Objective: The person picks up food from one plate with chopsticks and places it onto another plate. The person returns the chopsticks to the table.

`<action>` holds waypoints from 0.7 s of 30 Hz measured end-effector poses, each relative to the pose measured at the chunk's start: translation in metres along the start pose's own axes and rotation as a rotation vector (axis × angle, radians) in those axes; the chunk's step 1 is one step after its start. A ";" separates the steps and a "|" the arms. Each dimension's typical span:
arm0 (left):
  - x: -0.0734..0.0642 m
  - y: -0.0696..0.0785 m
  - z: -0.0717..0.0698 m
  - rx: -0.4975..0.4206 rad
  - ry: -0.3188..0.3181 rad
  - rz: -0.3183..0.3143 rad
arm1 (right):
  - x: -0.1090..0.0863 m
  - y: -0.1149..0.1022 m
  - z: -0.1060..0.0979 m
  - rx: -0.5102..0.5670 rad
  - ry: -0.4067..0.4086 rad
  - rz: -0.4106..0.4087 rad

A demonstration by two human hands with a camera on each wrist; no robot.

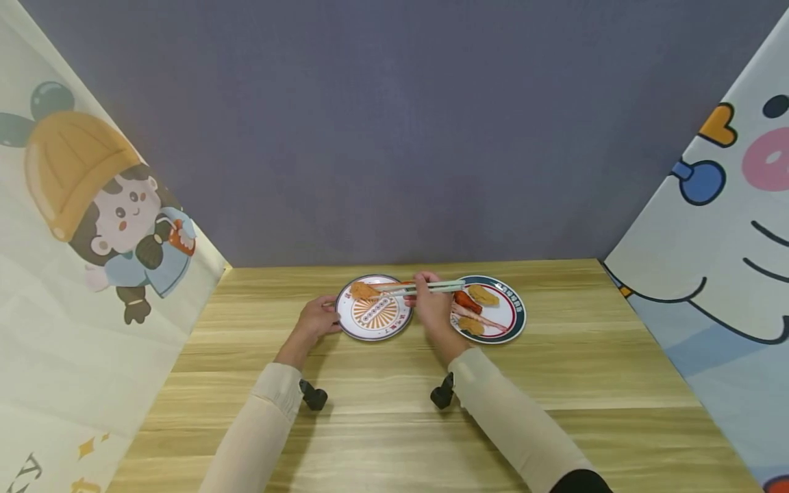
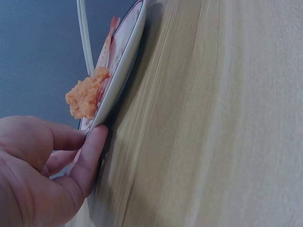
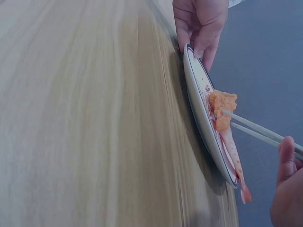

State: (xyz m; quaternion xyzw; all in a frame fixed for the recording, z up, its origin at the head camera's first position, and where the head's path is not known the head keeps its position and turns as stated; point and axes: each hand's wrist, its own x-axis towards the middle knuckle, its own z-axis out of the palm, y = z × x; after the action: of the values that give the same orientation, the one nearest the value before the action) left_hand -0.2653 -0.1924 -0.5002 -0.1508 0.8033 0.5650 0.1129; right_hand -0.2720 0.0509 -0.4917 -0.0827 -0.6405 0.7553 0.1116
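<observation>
My left hand (image 1: 317,318) pinches the left rim of a white plate (image 1: 394,329) with an orange sunburst print, thumb above and fingers beneath. A craggy fried breaded piece (image 2: 87,94) lies on this plate beside a shrimp (image 3: 233,150) whose tail pokes past the far rim. From the right, my right hand (image 1: 431,305) grips a pair of pale chopsticks (image 1: 453,286) over the plate. In the right wrist view the chopstick tips are right at the breaded piece, one overlapping its face. The right hand's fingers are partly cut off in that view.
Close on the right stands a second plate with a dark green rim (image 1: 519,318), bearing a drumstick (image 1: 466,302), two breaded pieces and another shrimp (image 1: 487,319). A grey wall (image 1: 394,137) rises behind the wooden table (image 1: 382,438); printed panels flank both sides.
</observation>
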 end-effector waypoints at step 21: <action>0.001 -0.002 0.000 -0.010 -0.003 0.020 | -0.005 -0.001 0.010 -0.176 -0.127 -0.057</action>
State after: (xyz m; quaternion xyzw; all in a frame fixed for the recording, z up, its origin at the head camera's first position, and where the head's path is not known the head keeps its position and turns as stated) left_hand -0.2653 -0.1934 -0.5022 -0.1426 0.8019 0.5701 0.1076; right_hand -0.2697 0.0403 -0.4897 -0.0259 -0.7122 0.6964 0.0848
